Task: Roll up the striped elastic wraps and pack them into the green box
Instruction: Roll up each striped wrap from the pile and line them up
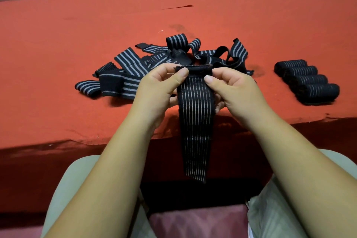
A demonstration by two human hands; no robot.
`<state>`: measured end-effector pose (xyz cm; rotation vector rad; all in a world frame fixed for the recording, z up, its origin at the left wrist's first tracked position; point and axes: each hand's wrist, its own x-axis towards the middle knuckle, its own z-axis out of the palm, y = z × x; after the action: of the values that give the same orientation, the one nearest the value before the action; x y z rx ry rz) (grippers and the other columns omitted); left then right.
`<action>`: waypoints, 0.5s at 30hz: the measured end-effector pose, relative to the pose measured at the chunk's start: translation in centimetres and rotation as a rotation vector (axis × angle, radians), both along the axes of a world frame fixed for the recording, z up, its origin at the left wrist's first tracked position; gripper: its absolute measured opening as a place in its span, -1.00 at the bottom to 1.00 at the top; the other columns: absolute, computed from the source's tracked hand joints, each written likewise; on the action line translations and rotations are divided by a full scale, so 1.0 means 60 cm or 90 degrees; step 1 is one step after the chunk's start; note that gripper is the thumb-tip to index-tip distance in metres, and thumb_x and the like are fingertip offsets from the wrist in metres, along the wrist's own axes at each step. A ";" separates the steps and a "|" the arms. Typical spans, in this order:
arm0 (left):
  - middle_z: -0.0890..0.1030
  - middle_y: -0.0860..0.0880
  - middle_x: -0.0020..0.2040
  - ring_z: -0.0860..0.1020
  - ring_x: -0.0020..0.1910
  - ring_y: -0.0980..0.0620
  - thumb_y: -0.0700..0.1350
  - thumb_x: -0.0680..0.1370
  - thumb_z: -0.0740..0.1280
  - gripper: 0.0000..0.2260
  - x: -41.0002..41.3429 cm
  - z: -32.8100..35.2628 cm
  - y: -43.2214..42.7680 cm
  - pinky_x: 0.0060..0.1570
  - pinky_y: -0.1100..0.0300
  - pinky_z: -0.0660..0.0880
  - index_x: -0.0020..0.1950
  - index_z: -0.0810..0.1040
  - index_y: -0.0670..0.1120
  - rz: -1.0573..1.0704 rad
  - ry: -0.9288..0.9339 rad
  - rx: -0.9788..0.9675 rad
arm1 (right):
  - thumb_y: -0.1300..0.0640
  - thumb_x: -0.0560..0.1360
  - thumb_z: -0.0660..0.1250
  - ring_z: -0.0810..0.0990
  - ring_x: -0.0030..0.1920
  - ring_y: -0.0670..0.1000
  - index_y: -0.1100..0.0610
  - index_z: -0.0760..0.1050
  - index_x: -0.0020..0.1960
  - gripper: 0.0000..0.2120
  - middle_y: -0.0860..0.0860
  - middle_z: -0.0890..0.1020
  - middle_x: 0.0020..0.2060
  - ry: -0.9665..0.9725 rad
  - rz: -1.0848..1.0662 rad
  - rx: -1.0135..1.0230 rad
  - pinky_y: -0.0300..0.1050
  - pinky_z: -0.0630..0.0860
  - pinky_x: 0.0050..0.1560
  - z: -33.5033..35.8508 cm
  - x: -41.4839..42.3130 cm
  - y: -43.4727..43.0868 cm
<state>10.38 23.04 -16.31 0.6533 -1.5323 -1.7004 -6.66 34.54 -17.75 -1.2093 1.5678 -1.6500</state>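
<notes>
Red cloth table (58,60): fills the upper half of the view; its near edge runs left to right just past the person's knees, with the cloth falling over it.
Lap (77,183): light trousers at both lower corners, with a maroon seat (199,222) showing between the legs.
Loose pile of wraps (133,63): black with grey stripes, unrolled and tangled at mid-table just behind the hands; bands point every way, some looped upright, one end lying flat at the left.
Held wrap (195,121): black with thin pale stripes, in the air between both hands over the table's near edge. Its long axis runs from the hands down toward the lap, stripes along the length. The plain black end band (193,69) is on top and lies crosswise, left to right; the free end hangs below the table edge, twisted slightly to the right.
Rolled wraps (307,81): four finished rolls on the right of the table, well apart from the pile, touching side by side; each roll's axis lies roughly left to right, and the row steps nearer toward the right.
Left hand (156,91): pinches the band's left corner, thumb on the near face, fingers curled behind.
Right hand (235,89): pinches the wrap's right edge just under the band, thumb in front, fingers curled behind.
</notes>
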 end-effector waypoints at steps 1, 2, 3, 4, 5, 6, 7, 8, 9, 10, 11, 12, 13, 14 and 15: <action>0.69 -0.07 0.03 0.68 -0.02 -0.06 -0.12 0.64 0.48 -0.97 0.001 0.002 0.001 -0.02 0.00 0.65 0.07 0.71 -0.01 -0.002 -0.002 -0.006 | 0.16 0.70 0.38 0.56 -0.40 -0.02 0.14 0.66 0.22 -0.86 -0.06 0.66 -0.33 -0.002 0.005 -0.006 -0.08 0.55 -0.44 0.001 0.000 0.000; 0.70 -0.09 0.05 0.68 -0.01 -0.07 -0.11 0.64 0.48 -0.96 0.003 0.003 0.002 -0.01 0.00 0.65 0.07 0.71 -0.01 -0.005 -0.002 -0.011 | 0.17 0.70 0.38 0.55 -0.41 0.02 0.15 0.66 0.22 -0.86 -0.01 0.64 -0.32 -0.005 0.010 -0.010 -0.08 0.54 -0.46 0.004 0.000 0.002; 0.70 -0.10 0.07 0.68 0.01 -0.07 -0.10 0.65 0.48 -0.96 0.004 0.005 0.003 0.01 -0.02 0.65 0.08 0.72 -0.01 -0.008 -0.001 -0.017 | 0.17 0.70 0.39 0.53 -0.43 0.06 0.16 0.66 0.22 -0.86 0.05 0.63 -0.32 -0.005 0.013 -0.014 -0.08 0.53 -0.48 0.006 0.000 0.003; 0.71 -0.12 0.08 0.68 0.01 -0.08 -0.08 0.65 0.47 -0.95 0.006 0.007 0.005 0.03 -0.05 0.65 0.09 0.72 -0.02 -0.010 0.002 -0.023 | 0.19 0.69 0.39 0.52 -0.44 0.08 0.18 0.65 0.21 -0.86 0.10 0.60 -0.32 -0.003 0.013 -0.018 -0.09 0.53 -0.50 0.008 0.000 0.005; 0.72 -0.15 0.09 0.68 0.02 -0.09 -0.06 0.66 0.46 -0.92 0.008 0.009 0.006 0.05 -0.08 0.65 0.11 0.72 -0.04 -0.007 0.003 -0.034 | 0.20 0.69 0.39 0.52 -0.45 0.09 0.20 0.65 0.20 -0.87 0.12 0.59 -0.33 0.001 0.012 -0.022 -0.09 0.52 -0.51 0.010 0.000 0.006; 0.72 -0.19 0.11 0.69 0.01 -0.09 -0.04 0.67 0.45 -0.88 0.009 0.012 0.008 0.03 -0.08 0.65 0.14 0.71 -0.06 0.002 0.004 -0.052 | 0.22 0.69 0.38 0.51 -0.46 0.12 0.21 0.65 0.19 -0.87 0.12 0.60 -0.35 0.005 0.013 -0.025 -0.07 0.53 -0.50 0.012 0.001 0.007; 0.72 -0.22 0.13 0.70 0.01 -0.08 -0.04 0.68 0.44 -0.85 0.009 0.014 0.010 -0.02 -0.04 0.67 0.17 0.71 -0.06 0.010 0.004 -0.073 | 0.22 0.69 0.38 0.52 -0.45 0.13 0.21 0.65 0.19 -0.88 0.10 0.60 -0.37 0.007 0.014 -0.028 -0.06 0.53 -0.49 0.014 0.001 0.008; 0.71 -0.22 0.10 0.70 0.00 -0.05 -0.05 0.68 0.43 -0.86 0.010 0.016 0.011 -0.09 0.02 0.67 0.19 0.70 -0.06 0.015 0.005 -0.094 | 0.23 0.69 0.37 0.52 -0.45 0.12 0.21 0.65 0.18 -0.88 0.07 0.60 -0.39 0.006 0.014 -0.030 -0.05 0.53 -0.47 0.015 0.002 0.009; 0.71 -0.18 0.05 0.70 -0.02 -0.03 -0.08 0.69 0.42 -0.88 0.010 0.018 0.013 -0.15 0.07 0.66 0.18 0.70 -0.05 0.014 0.007 -0.112 | 0.24 0.70 0.36 0.52 -0.45 0.09 0.21 0.65 0.18 -0.88 0.03 0.60 -0.41 0.004 0.011 -0.032 -0.06 0.52 -0.47 0.016 0.002 0.009; 0.70 -0.13 0.01 0.70 -0.04 -0.02 -0.11 0.69 0.42 -0.90 0.010 0.019 0.015 -0.18 0.10 0.66 0.16 0.71 -0.05 0.012 0.007 -0.127 | 0.25 0.70 0.36 0.51 -0.45 0.02 0.22 0.65 0.19 -0.88 -0.02 0.58 -0.43 -0.001 0.006 -0.033 -0.09 0.50 -0.46 0.017 0.002 0.010; 0.69 -0.09 -0.02 0.69 -0.05 -0.02 -0.13 0.69 0.42 -0.91 0.010 0.019 0.017 -0.20 0.10 0.65 0.15 0.71 -0.06 0.010 0.006 -0.136 | 0.26 0.70 0.35 0.50 -0.45 -0.04 0.23 0.64 0.21 -0.87 -0.07 0.57 -0.44 -0.005 0.000 -0.032 -0.11 0.47 -0.46 0.016 0.001 0.010; 0.69 -0.07 -0.04 0.69 -0.06 -0.03 -0.15 0.69 0.42 -0.91 0.010 0.019 0.017 -0.19 0.08 0.65 0.15 0.71 -0.07 0.008 0.006 -0.140 | 0.28 0.70 0.34 0.50 -0.45 -0.08 0.25 0.63 0.22 -0.85 -0.11 0.56 -0.45 -0.012 -0.003 -0.032 -0.14 0.46 -0.46 0.016 0.002 0.011; 0.69 -0.07 -0.05 0.68 -0.06 -0.04 -0.16 0.68 0.42 -0.91 0.009 0.018 0.017 -0.17 0.06 0.64 0.14 0.72 -0.07 0.004 0.007 -0.142 | 0.29 0.70 0.33 0.50 -0.46 -0.10 0.27 0.62 0.23 -0.85 -0.12 0.55 -0.46 -0.018 -0.005 -0.030 -0.16 0.45 -0.46 0.015 0.001 0.011; 0.69 -0.08 -0.05 0.68 -0.06 -0.05 -0.17 0.68 0.42 -0.91 0.009 0.016 0.016 -0.16 0.04 0.63 0.13 0.72 -0.07 -0.002 0.009 -0.142 | 0.30 0.70 0.32 0.50 -0.46 -0.11 0.28 0.62 0.22 -0.85 -0.12 0.55 -0.46 -0.023 -0.005 -0.029 -0.17 0.46 -0.47 0.015 0.001 0.011; 0.70 -0.09 -0.05 0.67 -0.06 -0.06 -0.18 0.68 0.43 -0.91 0.009 0.015 0.016 -0.14 0.04 0.62 0.12 0.73 -0.07 -0.008 0.009 -0.143 | 0.31 0.70 0.32 0.49 -0.46 -0.11 0.28 0.62 0.20 -0.86 -0.12 0.54 -0.47 -0.026 -0.009 -0.026 -0.16 0.46 -0.47 0.014 0.001 0.011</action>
<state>10.95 23.99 -15.42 0.5147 -1.6891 -1.5099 -6.57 35.18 -16.93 -1.1808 1.5286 -1.7119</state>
